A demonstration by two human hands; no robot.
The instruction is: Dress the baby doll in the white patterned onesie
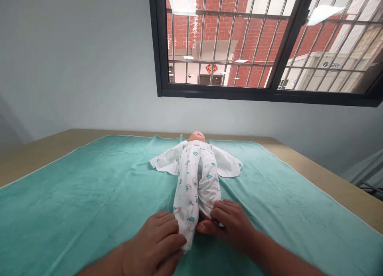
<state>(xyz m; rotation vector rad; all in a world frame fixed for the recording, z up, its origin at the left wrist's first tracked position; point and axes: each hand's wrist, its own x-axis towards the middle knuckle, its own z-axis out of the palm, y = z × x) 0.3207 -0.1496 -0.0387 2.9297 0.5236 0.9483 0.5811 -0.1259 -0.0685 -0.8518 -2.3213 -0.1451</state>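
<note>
A baby doll lies on its back with its head at the far end. Over its body is a white baby romper printed with small green and pink figures, its sleeves spread out to both sides. My left hand is closed at the lower end of the left trouser leg, thumb and fingers together on the cloth. Lower on the right leg, my right hand pinches the hem, thumb below and fingers above. A dark gap shows at that leg's opening; the doll's feet cannot be made out.
A green towel with slight creases covers most of the wooden table. Behind the table's far edge rises a pale wall with a dark-framed, barred window. Some dark cables show at the right edge.
</note>
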